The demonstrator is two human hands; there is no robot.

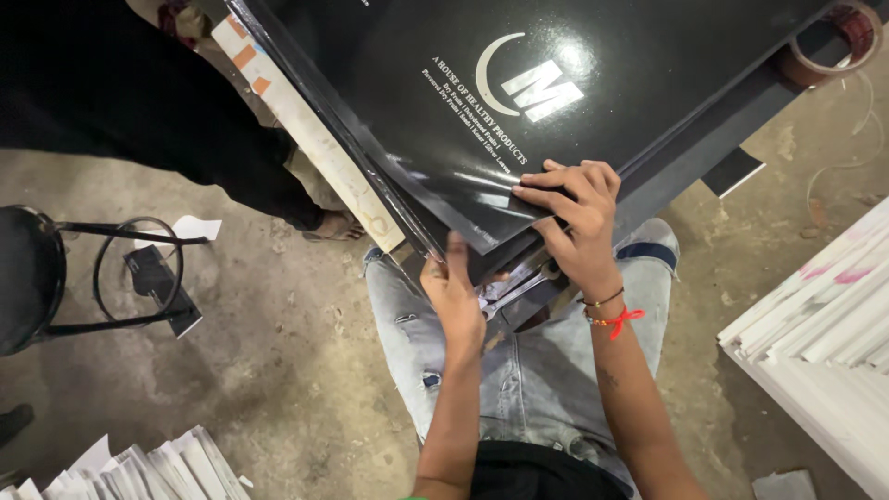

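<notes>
Here, filling the upper centre of the frame, I see a glossy black printed sheet (463, 83) on a dark tabletop (713, 120). My right hand (574, 222), fingers spread flat, presses the sheet's near corner at centre frame. My left hand (451, 287) pinches the stack's edge just below it, thumb up. At upper right, a tape roll (847, 32) rests on the tabletop.

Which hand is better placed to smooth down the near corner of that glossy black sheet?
Probably the right hand: it lies flat on top of the black sheet at its near corner. The left hand grips the stack's edge from below, thumb up.
</notes>
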